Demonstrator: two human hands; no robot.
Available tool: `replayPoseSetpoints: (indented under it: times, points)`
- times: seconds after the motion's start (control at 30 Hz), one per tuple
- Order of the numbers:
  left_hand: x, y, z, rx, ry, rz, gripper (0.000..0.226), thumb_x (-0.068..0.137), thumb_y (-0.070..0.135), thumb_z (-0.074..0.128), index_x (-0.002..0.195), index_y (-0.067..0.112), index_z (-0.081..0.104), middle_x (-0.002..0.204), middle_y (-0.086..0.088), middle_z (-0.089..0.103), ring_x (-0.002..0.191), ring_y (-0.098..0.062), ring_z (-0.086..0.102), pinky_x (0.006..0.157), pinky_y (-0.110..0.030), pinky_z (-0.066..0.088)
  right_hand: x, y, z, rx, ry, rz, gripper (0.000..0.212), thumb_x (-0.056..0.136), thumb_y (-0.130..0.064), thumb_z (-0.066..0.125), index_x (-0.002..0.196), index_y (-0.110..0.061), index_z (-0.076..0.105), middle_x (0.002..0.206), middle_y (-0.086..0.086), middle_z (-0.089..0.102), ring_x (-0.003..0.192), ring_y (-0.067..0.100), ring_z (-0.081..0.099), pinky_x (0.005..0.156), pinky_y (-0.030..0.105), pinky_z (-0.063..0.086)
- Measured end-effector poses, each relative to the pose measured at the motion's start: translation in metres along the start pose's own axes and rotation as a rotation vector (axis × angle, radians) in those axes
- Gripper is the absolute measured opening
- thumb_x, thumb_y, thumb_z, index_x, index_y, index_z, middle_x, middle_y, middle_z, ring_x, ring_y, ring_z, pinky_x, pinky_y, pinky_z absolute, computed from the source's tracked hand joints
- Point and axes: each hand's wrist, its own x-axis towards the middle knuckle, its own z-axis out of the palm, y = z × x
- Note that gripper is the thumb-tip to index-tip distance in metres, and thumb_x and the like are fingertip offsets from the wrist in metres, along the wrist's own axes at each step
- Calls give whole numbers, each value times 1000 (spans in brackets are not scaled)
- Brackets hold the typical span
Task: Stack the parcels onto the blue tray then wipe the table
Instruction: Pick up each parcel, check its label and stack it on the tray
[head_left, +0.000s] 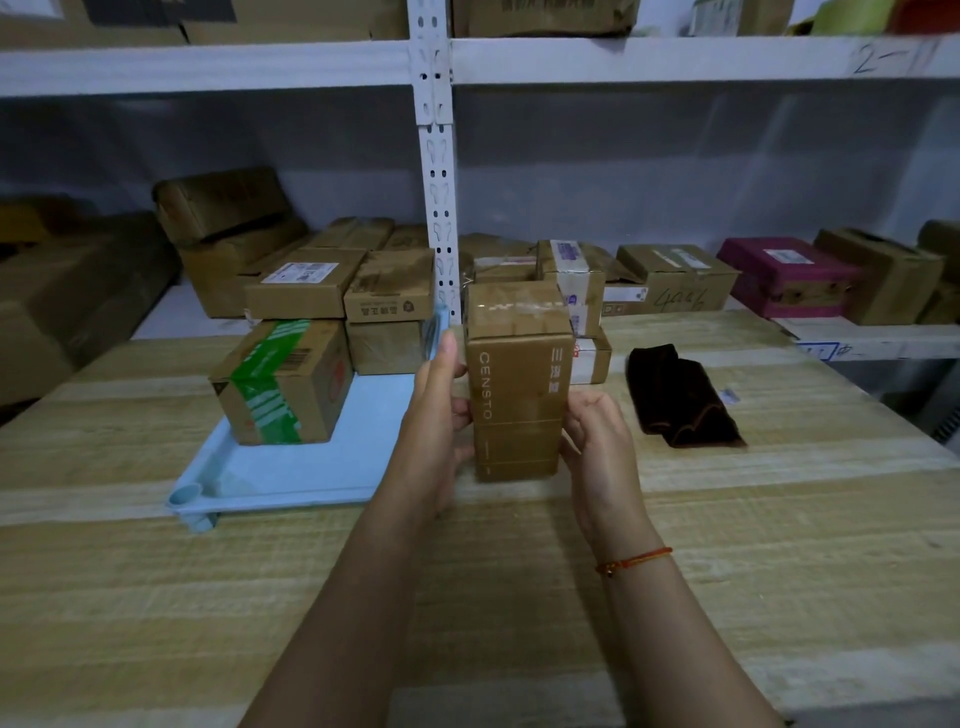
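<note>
A tall brown parcel marked CENSTO (517, 384) is held upright above the wooden table (467, 597), just right of the blue tray (311, 467). My left hand (436, 415) grips its left side and my right hand (597, 436) grips its right side. On the tray stands a parcel with green tape (283, 382). Behind it another brown parcel (384, 345) sits on the tray with two flat parcels (306, 288) (392, 291) on top. A small parcel (592, 358) lies on the table behind the held one. A dark brown cloth (680, 400) lies to the right.
A white metal shelf (872, 338) behind the table carries several cardboard boxes and a magenta box (784, 275). A white shelf upright (439, 208) rises behind the tray. Large boxes (78, 291) stand at the left.
</note>
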Motion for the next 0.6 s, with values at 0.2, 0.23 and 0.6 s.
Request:
replayPoseSetpoints:
  times: [0.2, 0.23, 0.6]
  points:
    - [2, 2, 0, 10, -3, -48, 60, 89, 63, 45, 124, 15, 53, 94, 0, 65, 94, -19, 63, 80, -42, 52, 3, 1, 0, -59, 13, -7, 10, 94, -12, 53, 91, -18, 60, 93, 5, 70, 82, 12, 66, 57, 17, 49]
    - [2, 2, 0, 5, -8, -49, 57, 89, 61, 47, 123, 15, 52, 94, 0, 64, 94, -19, 63, 79, -42, 52, 3, 1, 0, -72, 8, -7, 10, 95, -12, 53, 93, -17, 61, 94, 6, 71, 83, 13, 66, 58, 17, 49]
    - [6, -8, -8, 123, -73, 16, 35, 86, 33, 58, 119, 23, 52, 112, -3, 63, 103, -17, 61, 76, -31, 48, -1, -18, 1, -80, -80, 126, 36, 98, -51, 38, 99, -31, 68, 90, -18, 75, 93, -1, 66, 70, 24, 42]
